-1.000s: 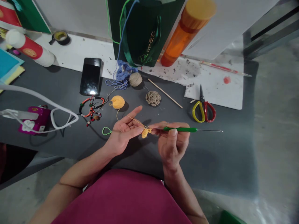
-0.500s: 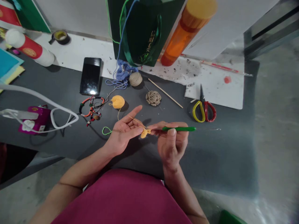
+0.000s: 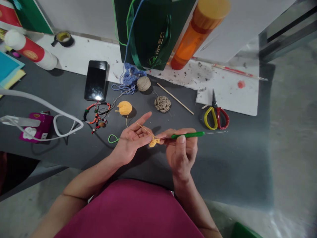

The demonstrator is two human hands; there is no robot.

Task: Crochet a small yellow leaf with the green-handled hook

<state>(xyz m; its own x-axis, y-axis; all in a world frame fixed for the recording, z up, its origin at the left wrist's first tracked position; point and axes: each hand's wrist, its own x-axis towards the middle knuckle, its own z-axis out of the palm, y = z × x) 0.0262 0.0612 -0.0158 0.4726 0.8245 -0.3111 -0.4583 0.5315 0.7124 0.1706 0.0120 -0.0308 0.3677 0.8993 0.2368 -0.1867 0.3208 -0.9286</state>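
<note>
Between my two hands is a small yellow crochet piece (image 3: pixel 154 142). My left hand (image 3: pixel 132 140) pinches its edge between thumb and a finger, with the index finger stretched out and yellow yarn running over it. That yarn leads back toward a yellow yarn ball (image 3: pixel 124 108) on the table. In my right hand (image 3: pixel 182 150) is a crochet hook (image 3: pixel 189 135) with a green handle, gripped by the thumb and fingers. One metal end points right; the other reaches the yellow piece, where its tip is hard to make out.
Beyond my hands lie a beige crocheted rosette (image 3: pixel 162 104), a beige yarn ball (image 3: pixel 144 84), a wooden stick (image 3: pixel 175 98) and scissors (image 3: pixel 216 114). A phone (image 3: pixel 96 80), beads (image 3: pixel 95 114) and a purple box (image 3: pixel 37 127) are leftward. A green bag (image 3: pixel 151 36) and orange bottle (image 3: pixel 195 36) stand behind.
The crochet hook has shifted slightly left and its right end has tilted up a little. My right hand has moved slightly left with it; my left hand stays almost still.
</note>
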